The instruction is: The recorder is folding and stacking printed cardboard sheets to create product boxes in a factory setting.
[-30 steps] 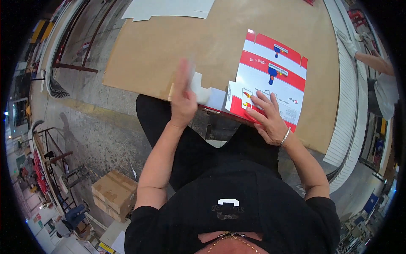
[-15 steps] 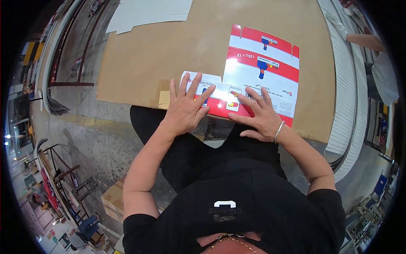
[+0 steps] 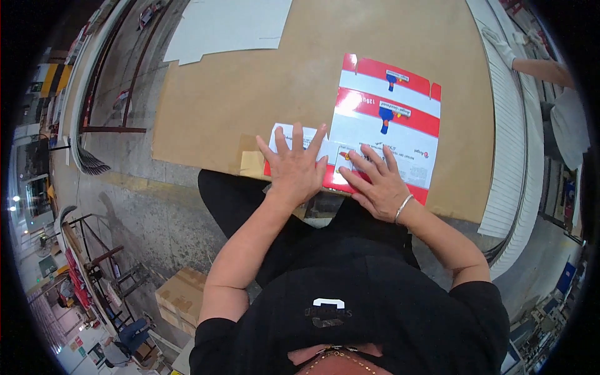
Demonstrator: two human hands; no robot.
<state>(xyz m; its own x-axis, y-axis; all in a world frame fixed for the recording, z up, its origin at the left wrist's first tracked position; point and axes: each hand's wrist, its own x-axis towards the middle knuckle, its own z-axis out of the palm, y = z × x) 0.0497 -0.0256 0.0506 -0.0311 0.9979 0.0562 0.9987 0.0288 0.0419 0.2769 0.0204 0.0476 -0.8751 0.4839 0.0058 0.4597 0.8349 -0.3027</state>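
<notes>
A flat red and white printed carton blank (image 3: 394, 134) lies on the brown cardboard-covered worktop (image 3: 250, 94), close to its front edge. My left hand (image 3: 297, 164) rests on the blank's narrow left flap with the fingers spread. Just to the right, my right hand (image 3: 379, 181) lies on the lower part of the main panel, fingers stretched out and a bracelet at the wrist. Neither hand grips anything. Both palms hide part of the flap and the lower red strip.
At the back left lies a white sheet of board (image 3: 231, 28). White ribbed sheets (image 3: 509, 150) run along the right side, where another person's gloved hand (image 3: 500, 47) reaches in. A brown box (image 3: 181, 297) stands on the floor to the left.
My left hand has shifted right across the flap with its fingers spread wider. My right hand has moved slightly left. The whole scene sits a little lower in view.
</notes>
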